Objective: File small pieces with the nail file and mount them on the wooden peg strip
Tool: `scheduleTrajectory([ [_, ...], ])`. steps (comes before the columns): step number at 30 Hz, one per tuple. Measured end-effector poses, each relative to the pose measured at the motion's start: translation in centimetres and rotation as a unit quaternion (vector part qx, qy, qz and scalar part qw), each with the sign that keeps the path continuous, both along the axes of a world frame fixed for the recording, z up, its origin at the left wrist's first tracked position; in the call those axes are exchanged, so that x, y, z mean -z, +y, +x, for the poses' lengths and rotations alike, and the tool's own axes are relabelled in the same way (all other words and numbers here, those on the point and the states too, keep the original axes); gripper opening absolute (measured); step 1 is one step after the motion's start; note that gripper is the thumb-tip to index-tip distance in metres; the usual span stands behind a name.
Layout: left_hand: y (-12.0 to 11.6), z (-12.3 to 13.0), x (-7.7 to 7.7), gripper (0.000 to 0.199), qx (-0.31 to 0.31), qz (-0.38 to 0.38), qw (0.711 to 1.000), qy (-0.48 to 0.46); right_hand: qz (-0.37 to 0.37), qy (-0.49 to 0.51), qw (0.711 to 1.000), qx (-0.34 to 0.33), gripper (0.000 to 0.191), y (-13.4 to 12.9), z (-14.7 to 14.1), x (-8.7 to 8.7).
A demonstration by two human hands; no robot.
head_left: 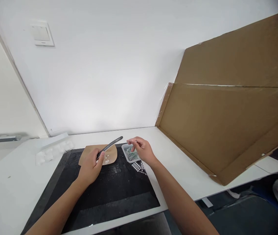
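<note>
My left hand (90, 164) is closed around a long, dark, slightly curved strip (114, 142), which slants up to the right. Beneath that hand lies a brown sheet of paper or card (113, 154) with several small white pieces (107, 161) on it. My right hand (142, 149) hovers at the right edge of a small white tray (124, 153) filled with pale green and whitish bits (132, 155). Its thumb and fingers are pinched together; whatever is between them is too small to make out. Rows of small white pieces (138, 167) lie just below the tray.
A black mat (109, 189) covers part of the white table (175, 156). At the right, a large open cardboard sheet (222, 124) stands against the wall. Clear plastic packaging (53, 151) lies at the back left. A chair (246, 212) is beyond the table's right edge.
</note>
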State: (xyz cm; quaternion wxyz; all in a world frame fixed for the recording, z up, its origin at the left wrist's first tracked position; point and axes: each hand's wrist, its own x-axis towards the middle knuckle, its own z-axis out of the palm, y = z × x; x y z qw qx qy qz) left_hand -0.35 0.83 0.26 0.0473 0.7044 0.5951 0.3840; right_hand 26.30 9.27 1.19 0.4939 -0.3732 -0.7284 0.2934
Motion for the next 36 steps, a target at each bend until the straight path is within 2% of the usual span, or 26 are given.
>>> scheduleTrajectory([
  [8,0.1,-0.1,0.2,0.04,0.0,-0.001,1.0,-0.005,0.054,-0.136,0.988,0.041,0.046,0.7,1.6,0.0],
  [15,0.1,-0.1,0.2,0.039,0.004,-0.004,1.0,-0.01,0.11,-0.188,0.975,0.045,0.045,1.2,2.7,0.0],
  [19,0.1,-0.1,0.2,0.039,0.006,-0.006,1.0,-0.013,0.129,-0.176,0.974,0.053,0.028,1.8,3.0,0.4],
  [23,0.1,-0.1,0.2,0.039,0.007,-0.007,1.0,-0.012,0.14,-0.134,0.98,0.056,0.021,2.3,3.2,0.5],
  [29,0.1,0.0,-0.1,0.039,0.003,-0.003,1.0,-0.012,0.14,-0.066,0.984,0.087,0.028,2.4,3.7,0.3],
  [36,0.1,-0.1,0.1,0.039,0.002,-0.006,1.0,-0.011,0.106,-0.076,0.989,0.069,0.034,3.1,3.8,0.9],
])
